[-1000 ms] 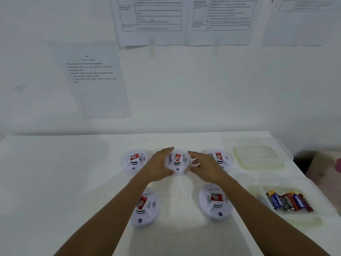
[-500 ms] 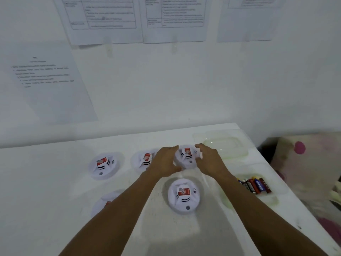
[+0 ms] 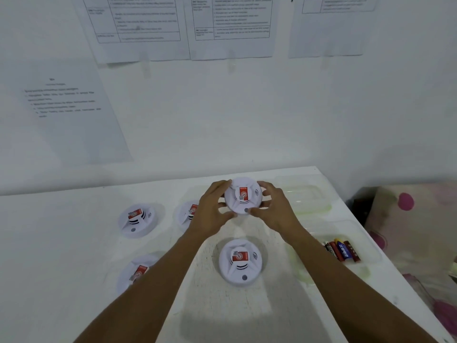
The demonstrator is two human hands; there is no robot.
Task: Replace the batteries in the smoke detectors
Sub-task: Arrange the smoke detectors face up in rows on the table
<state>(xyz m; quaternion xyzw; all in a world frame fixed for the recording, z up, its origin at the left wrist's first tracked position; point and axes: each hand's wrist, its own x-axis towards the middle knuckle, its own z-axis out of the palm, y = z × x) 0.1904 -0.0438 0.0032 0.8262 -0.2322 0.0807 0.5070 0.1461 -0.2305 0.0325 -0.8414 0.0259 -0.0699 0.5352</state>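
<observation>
Both hands curl round one detector point(image 3: 243, 196) towards the far side of the table point(image 3: 61, 243): the left hand point(image 3: 212, 209) grips its left rim, fingers over the far edge and thumb at the near edge, and the right hand point(image 3: 274, 209) grips the right rim the same way, its thumb just beside the small grey button. The red label faces up. Whether this detector rests on the table or is lifted off it I cannot tell. Nearest the viewer, both bare forearms come up from the bottom edge. The left one crosses over the near-left detector point(image 3: 137, 271) and hides part of it. Between the forearms lies the near detector point(image 3: 241, 262), face up, red label and grey button in full view. To the right, partly behind the right forearm, a clear tray point(image 3: 366, 233) holds a row of batteries point(image 3: 342, 251), red, blue and black, lying side by side. Farther back on the left sits the far-left detector point(image 3: 137, 219), well apart from the hands, and the middle detector point(image 3: 186, 214) shows beside it, half hidden by the left hand. Beyond the right hand lies a clear lid point(image 3: 306, 194) near the table's far right corner. Off the table on the right is cloth point(image 3: 408, 209) with pink spots. Printed sheets point(image 3: 138, 26) hang on the white wall behind, their text too blurred to read.
</observation>
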